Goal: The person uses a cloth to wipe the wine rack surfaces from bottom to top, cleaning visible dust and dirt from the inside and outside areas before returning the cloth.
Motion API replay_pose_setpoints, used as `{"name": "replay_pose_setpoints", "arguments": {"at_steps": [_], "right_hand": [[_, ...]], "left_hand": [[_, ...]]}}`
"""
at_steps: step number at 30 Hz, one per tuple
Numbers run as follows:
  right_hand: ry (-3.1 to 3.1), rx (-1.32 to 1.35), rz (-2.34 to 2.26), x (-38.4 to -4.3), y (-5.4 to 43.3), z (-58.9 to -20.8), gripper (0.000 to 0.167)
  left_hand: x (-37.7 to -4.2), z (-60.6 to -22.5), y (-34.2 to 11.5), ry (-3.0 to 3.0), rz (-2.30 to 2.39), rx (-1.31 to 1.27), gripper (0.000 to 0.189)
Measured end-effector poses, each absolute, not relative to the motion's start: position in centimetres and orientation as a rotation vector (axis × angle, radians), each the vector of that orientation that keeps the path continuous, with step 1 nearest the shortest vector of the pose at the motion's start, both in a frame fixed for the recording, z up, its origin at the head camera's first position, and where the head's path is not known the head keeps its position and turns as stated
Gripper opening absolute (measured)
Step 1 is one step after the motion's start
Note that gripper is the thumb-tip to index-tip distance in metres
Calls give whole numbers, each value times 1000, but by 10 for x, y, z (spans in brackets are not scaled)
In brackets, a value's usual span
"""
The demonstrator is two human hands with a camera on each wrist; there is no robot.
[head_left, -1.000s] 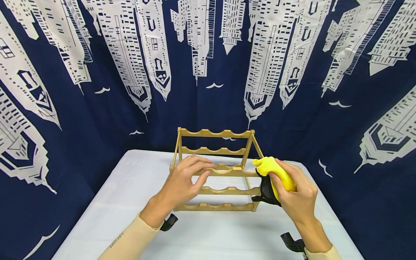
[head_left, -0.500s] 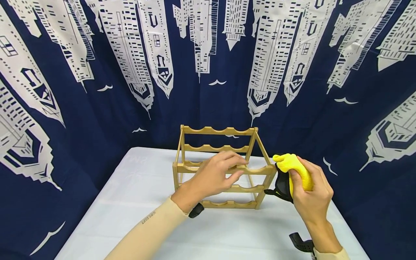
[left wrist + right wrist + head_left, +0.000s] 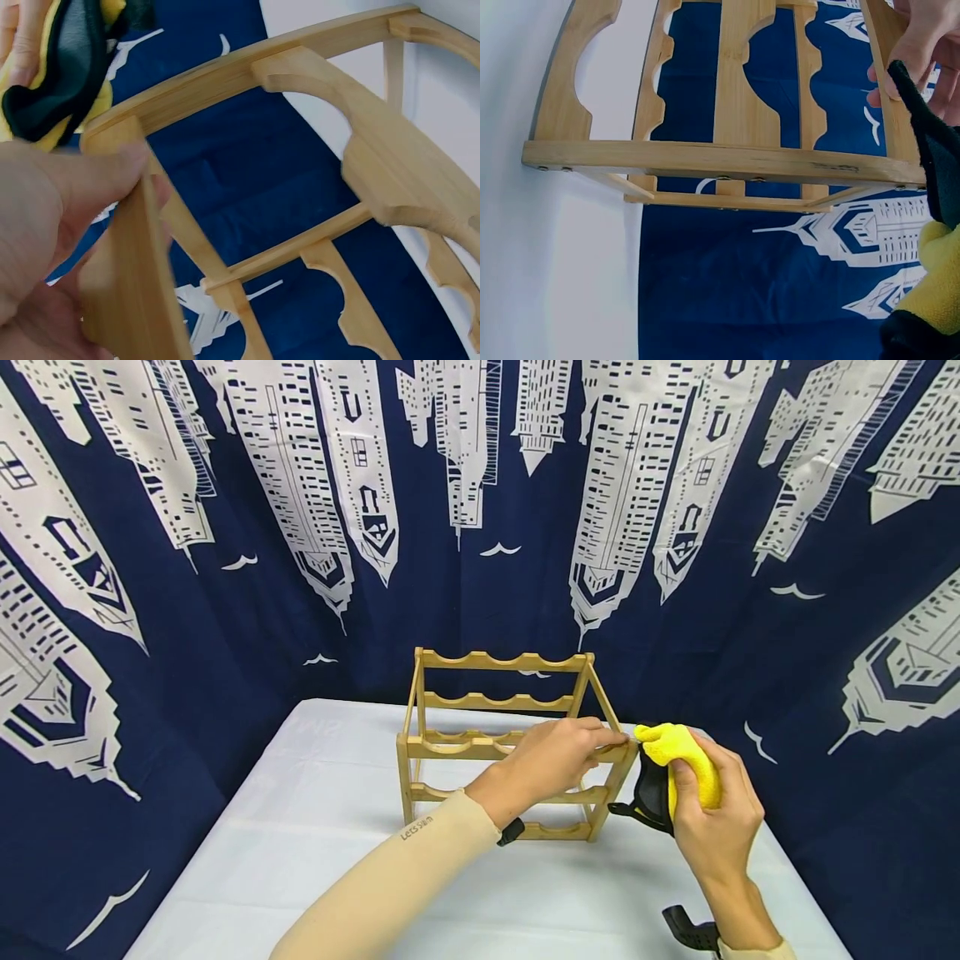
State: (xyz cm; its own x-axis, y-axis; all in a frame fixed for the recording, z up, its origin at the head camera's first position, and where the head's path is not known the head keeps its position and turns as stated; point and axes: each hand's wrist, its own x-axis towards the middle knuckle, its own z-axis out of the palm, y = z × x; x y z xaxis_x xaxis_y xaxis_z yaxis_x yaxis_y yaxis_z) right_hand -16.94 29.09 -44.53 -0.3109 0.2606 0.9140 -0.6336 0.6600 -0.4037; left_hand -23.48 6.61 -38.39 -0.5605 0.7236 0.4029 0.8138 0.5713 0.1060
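A wooden wine rack (image 3: pixel 487 749) with scalloped rails stands on the white table. Near the right end of its upper front rail, my left hand (image 3: pixel 555 760) grips the wood. The left wrist view shows the thumb (image 3: pixel 105 176) on the near face of that rail (image 3: pixel 131 270), with fingertips on the far side. My right hand (image 3: pixel 720 822) holds a bunched yellow and black cleaning cloth (image 3: pixel 693 768) just right of the rack's front corner. In the right wrist view, the cloth (image 3: pixel 937 289) is beside the rack's side bar (image 3: pixel 705 156), and the right hand is out of sight.
A white cloth covers the table (image 3: pixel 300 827). Behind it hangs a dark blue curtain (image 3: pixel 465 602) printed with upside-down white skyscrapers and birds. A black wrist mount (image 3: pixel 686 931) shows at my right wrist.
My left hand has moved right along the upper front rail and now grips near its right end. My right hand has shifted right with the cloth, uncovering the rack's front right corner.
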Motion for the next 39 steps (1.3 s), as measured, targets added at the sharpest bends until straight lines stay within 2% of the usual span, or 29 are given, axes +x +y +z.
{"name": "replay_pose_setpoints", "arguments": {"at_steps": [6, 13, 18, 26, 39], "right_hand": [[-1629, 321, 937, -167, 287, -452, 34], [-1574, 383, 956, -168, 284, -458, 31], [-1526, 418, 977, -167, 282, -461, 29], [-1532, 515, 1017, -169, 276, -472, 34], [-1611, 855, 1083, -176, 238, -494, 45]], "left_hand": [[-236, -393, 63, -2428, -471, -1290, 44], [-231, -397, 44, -2386, -561, -1328, 55], [-228, -397, 25, -2383, -650, -1336, 52], [-226, -397, -11, -2344, -830, -1375, 49], [-239, -399, -55, -2277, -970, -1449, 52]]}}
